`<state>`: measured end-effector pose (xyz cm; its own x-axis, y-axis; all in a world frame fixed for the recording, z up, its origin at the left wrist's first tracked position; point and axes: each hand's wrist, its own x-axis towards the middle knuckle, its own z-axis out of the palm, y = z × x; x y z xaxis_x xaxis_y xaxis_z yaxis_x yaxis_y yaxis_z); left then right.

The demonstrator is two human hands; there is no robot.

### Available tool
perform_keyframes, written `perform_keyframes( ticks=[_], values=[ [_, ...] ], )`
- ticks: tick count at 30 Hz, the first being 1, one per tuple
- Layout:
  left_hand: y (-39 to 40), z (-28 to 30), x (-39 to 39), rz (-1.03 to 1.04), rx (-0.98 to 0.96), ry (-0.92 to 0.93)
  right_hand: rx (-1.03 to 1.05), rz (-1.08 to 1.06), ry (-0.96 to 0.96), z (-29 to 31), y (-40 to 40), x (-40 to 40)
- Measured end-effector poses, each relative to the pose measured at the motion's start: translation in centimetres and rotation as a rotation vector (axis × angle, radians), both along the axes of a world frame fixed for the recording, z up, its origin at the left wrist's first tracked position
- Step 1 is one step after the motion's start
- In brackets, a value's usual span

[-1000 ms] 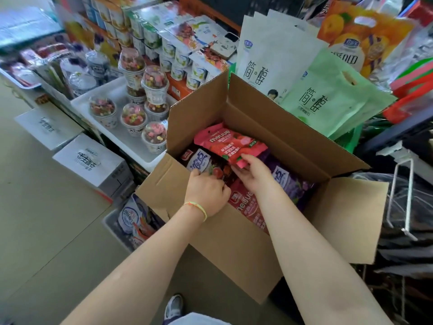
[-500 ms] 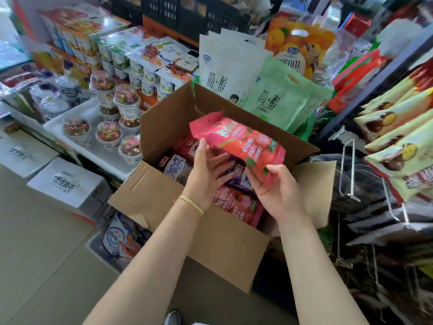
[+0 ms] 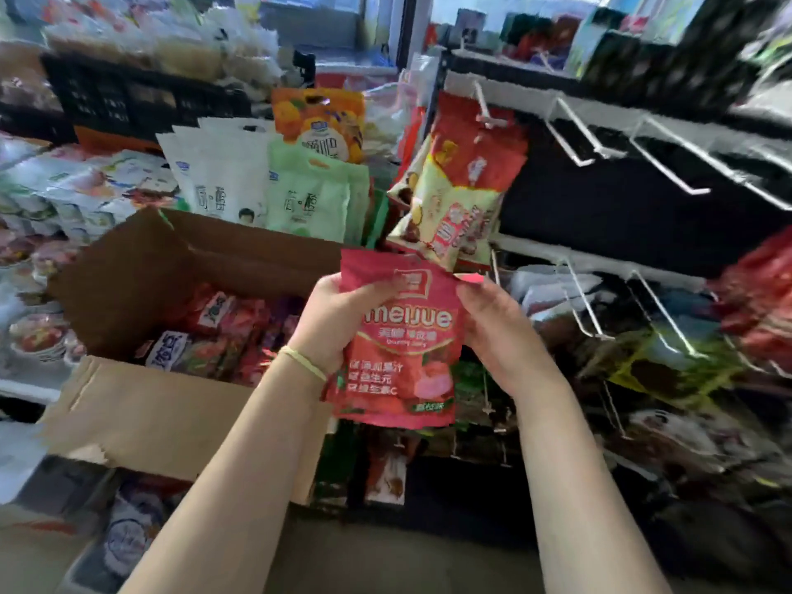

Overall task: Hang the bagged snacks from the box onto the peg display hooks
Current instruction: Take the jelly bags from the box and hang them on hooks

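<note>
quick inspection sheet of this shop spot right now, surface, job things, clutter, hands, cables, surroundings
surface: shelf edge beside the box, mostly hidden
job things: red bag held upright in front of the rack; open box with more bags inside; bare hooks on the rack
clutter: white and green pouches behind the box
hands: left hand and right hand grip the bag's upper sides
cables: nothing seen
surroundings: hung bags on a hook above; image blurred

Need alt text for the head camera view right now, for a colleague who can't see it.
Both hands, left hand and right hand, hold a red snack bag upright by its top corners, above the open cardboard box of more bags. White peg hooks stick out to the right, some empty.
</note>
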<state>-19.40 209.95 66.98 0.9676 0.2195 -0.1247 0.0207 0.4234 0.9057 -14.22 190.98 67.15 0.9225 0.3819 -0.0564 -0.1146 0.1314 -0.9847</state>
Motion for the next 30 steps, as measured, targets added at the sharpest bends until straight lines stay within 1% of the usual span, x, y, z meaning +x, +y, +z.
perform_keyframes(
  ticks=[2, 8, 11, 14, 17, 19, 20, 22, 24, 26, 30],
  values=[
    [-5.2, 0.7, 0.8, -0.066, 0.059, -0.030, -0.003, -0.137, -0.037, 0.7, -3.9, 0.0],
    [-21.8, 1.6, 4.0, -0.113, 0.001, -0.058, 0.005, -0.416, -0.021, 2.1, -19.7, 1.3],
    [-29.5, 2.4, 5.6, -0.156, 0.026, -0.081, -0.009, -0.514, -0.093, 2.7, -26.7, 2.2],
    [-36.1, 3.3, 7.3, -0.162, 0.073, -0.130, 0.000, -0.659, -0.171, 3.5, -32.9, 3.8],
    [-41.2, 3.3, 9.3, -0.133, 0.211, -0.261, 0.025, -0.769, -0.191, 4.7, -37.9, 6.2],
    [-43.7, 3.3, 10.6, -0.164, 0.316, -0.380, 0.012, -0.811, -0.216, 5.6, -40.5, 7.7],
    [-44.9, 3.4, 11.1, -0.189, 0.403, -0.444, -0.004, -0.827, -0.241, 6.1, -41.5, 8.5],
    [-46.9, 3.4, 12.5, -0.213, 0.657, -0.545, -0.007, -0.846, -0.271, 6.9, -43.1, 10.0],
    [-48.3, 3.5, 13.8, -0.196, 0.835, -0.572, 0.006, -0.853, -0.264, 7.7, -44.4, 11.4],
    [-49.3, 3.5, 15.0, -0.188, 0.880, -0.558, -0.014, -0.864, -0.257, 8.2, -45.4, 12.7],
    [-50.5, 3.6, 16.4, -0.164, 0.871, -0.496, -0.097, -0.862, -0.298, 8.5, -46.4, 14.5]
  ],
)
